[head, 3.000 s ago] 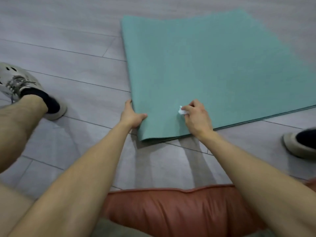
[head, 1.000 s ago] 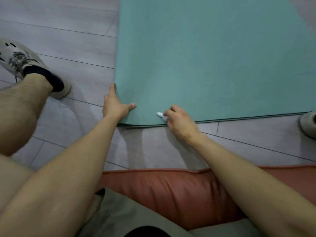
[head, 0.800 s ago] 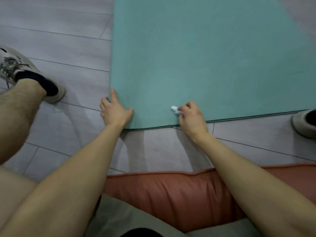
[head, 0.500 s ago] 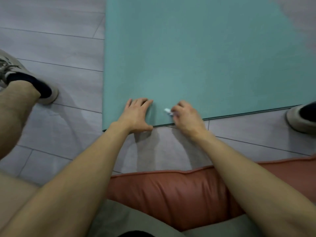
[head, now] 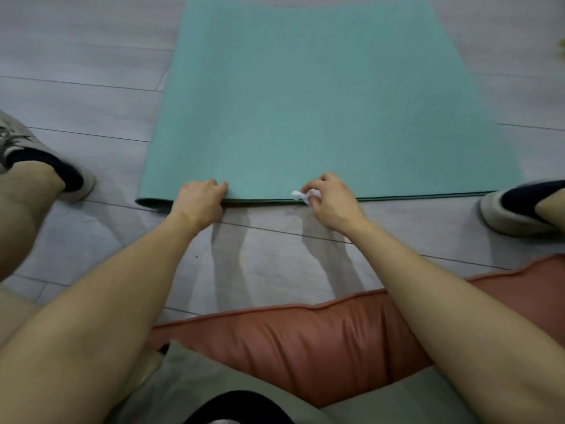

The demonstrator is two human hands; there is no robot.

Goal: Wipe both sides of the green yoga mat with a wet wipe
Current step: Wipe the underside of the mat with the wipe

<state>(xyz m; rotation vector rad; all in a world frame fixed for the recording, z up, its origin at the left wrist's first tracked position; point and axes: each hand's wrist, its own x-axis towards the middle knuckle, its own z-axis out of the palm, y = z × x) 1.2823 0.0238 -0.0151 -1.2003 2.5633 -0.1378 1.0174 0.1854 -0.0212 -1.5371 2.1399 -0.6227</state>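
The thin, matte green yoga mat [head: 321, 117] is lying flat on the grey wood-grain plank floor [head: 76, 96], its near edge facing the seated person. The left hand [head: 200, 198] is gripping that edge with curled fingers. The right hand [head: 331, 201] is pinching a crumpled white wet wipe [head: 301, 195] at the same edge. A wrinkled reddish-brown leather cushion [head: 305, 338] is showing between the forearms.

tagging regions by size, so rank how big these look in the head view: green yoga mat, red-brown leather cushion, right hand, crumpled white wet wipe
1. green yoga mat
2. red-brown leather cushion, nearer the camera and partly covered by the arms
3. right hand
4. crumpled white wet wipe, pinched in that hand
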